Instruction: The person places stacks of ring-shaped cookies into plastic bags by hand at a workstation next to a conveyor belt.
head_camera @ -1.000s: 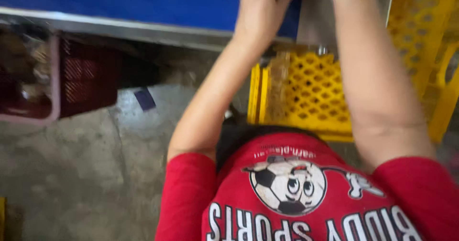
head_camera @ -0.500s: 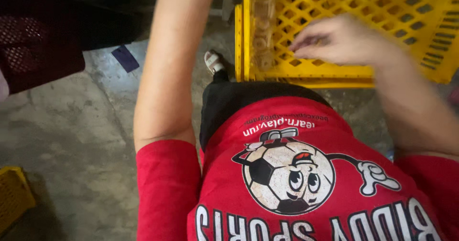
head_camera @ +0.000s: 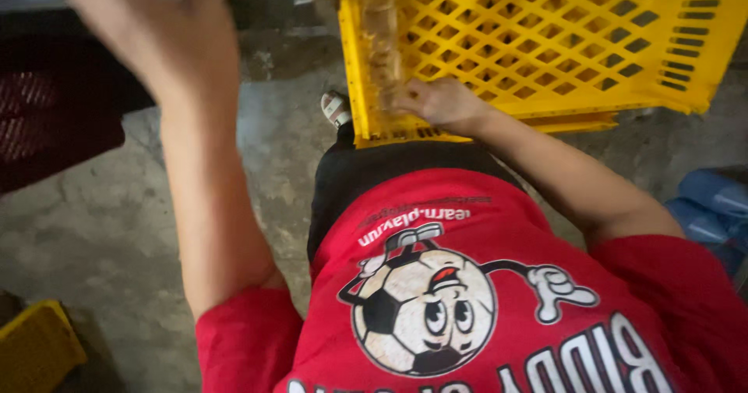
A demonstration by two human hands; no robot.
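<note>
A yellow lattice crate (head_camera: 561, 46) lies on the concrete floor in front of me, tilted. A strip of brownish, crumbly stuff (head_camera: 382, 38) runs along its left inner side. My right hand (head_camera: 440, 101) is inside the crate with its fingers curled at the lower end of that strip; whether it grips any of it is unclear. My left hand (head_camera: 160, 38) is raised at the upper left, blurred, fingers spread and holding nothing. My red shirt with a football cartoon fills the lower part of the view.
A dark red crate (head_camera: 47, 120) stands at the left under a shadowed ledge. A yellow crate corner (head_camera: 35, 350) shows at the bottom left. Blue plastic things (head_camera: 713, 206) lie at the right. My shoe (head_camera: 335, 109) touches the crate's near corner.
My right hand moved from the crate's middle to its left side by the brown strip. My left arm swung leftward and its hand came into view, raised.
</note>
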